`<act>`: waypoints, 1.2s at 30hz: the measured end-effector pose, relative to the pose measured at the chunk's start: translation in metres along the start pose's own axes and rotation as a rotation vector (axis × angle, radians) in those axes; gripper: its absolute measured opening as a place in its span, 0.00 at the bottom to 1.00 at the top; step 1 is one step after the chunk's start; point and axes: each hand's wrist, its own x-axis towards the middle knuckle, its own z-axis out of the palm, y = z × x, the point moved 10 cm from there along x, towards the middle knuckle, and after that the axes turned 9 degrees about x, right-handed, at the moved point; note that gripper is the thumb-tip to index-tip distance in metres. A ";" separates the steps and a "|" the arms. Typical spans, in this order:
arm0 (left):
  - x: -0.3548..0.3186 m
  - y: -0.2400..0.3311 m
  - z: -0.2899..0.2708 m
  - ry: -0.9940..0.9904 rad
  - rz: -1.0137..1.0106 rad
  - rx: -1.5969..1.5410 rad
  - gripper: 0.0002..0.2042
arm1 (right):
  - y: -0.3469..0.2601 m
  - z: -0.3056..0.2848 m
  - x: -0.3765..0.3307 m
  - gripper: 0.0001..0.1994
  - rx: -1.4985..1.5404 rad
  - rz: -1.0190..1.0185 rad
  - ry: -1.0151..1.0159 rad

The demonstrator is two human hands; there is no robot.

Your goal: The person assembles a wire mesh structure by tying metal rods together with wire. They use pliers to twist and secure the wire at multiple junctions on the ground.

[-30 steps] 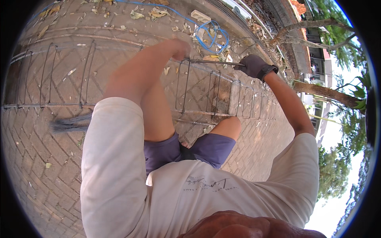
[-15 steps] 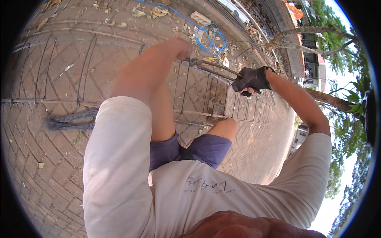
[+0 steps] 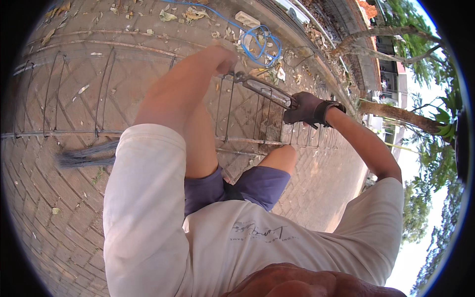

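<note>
Long-handled end-cutting pincers (image 3: 264, 88) slant between my two hands, jaws to the left and handles to the right. My right hand (image 3: 306, 109), in a dark fingerless glove, grips the handle ends. My bare left hand (image 3: 227, 60) is closed beside the jaws; whatever its fingers pinch is hidden. Beneath both hands runs a long cage of rusty steel bars (image 3: 64, 133) with thin cross ties, lying on the paving. The jaws are close to the cage's far bar; I cannot tell whether they touch it.
A bundle of thin dark wire (image 3: 89, 156) rests on the brick paving (image 3: 59, 198) at the left. A tangled blue cord (image 3: 269, 59) and a pale block (image 3: 247, 20) lie beyond the cage among dry leaves. Tree branches (image 3: 396, 113) and a low wall (image 3: 357, 59) stand at the right.
My right hand has turned on the handles, and the pincers have rotated, showing both handles with a wider gap. My left hand stays at nearly the same spot.
</note>
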 end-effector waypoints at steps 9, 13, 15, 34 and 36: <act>-0.034 0.038 -0.060 0.166 -0.075 0.220 0.26 | -0.058 -0.083 -0.025 0.20 -1.024 -0.319 0.650; -0.052 0.149 -0.107 0.418 -0.010 -0.101 0.53 | -0.025 -0.078 0.002 0.26 -0.598 -0.191 0.379; -0.075 0.194 -0.119 0.812 -0.154 -0.247 0.53 | -0.006 -0.070 0.011 0.30 -0.449 -0.126 0.260; -0.091 0.231 -0.091 1.436 0.126 -0.094 0.25 | 0.051 0.037 0.016 0.22 0.496 -0.008 -0.015; -0.064 0.224 -0.096 1.197 0.069 -0.132 0.24 | 0.039 0.011 0.007 0.22 0.367 -0.022 -0.021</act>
